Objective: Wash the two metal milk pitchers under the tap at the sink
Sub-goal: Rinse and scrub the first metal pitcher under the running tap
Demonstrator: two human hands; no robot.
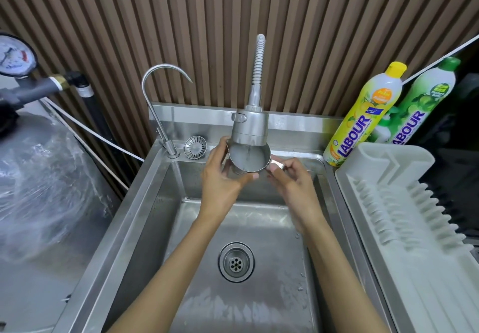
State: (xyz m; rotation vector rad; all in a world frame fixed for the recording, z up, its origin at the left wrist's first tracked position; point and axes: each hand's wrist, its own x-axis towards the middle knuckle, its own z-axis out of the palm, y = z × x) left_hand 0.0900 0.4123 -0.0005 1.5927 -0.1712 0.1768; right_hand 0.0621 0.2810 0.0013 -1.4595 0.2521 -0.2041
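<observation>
One metal milk pitcher (248, 158) is held over the steel sink (145, 203), its open mouth tilted toward me right under the spray head of the flexible tap (250, 125). A thin stream of water falls into it. My left hand (223, 177) wraps around the pitcher's body from the left. My right hand (290, 177) pinches the pitcher's handle on the right. No second pitcher is in view.
A thin gooseneck tap (158, 94) and a loose strainer (195, 147) sit at the sink's back left. Two dish-soap bottles (363, 117) stand at the back right beside a white drying rack (404, 203). The drain (236, 262) lies below my arms. A plastic-wrapped tank (39, 177) stands left.
</observation>
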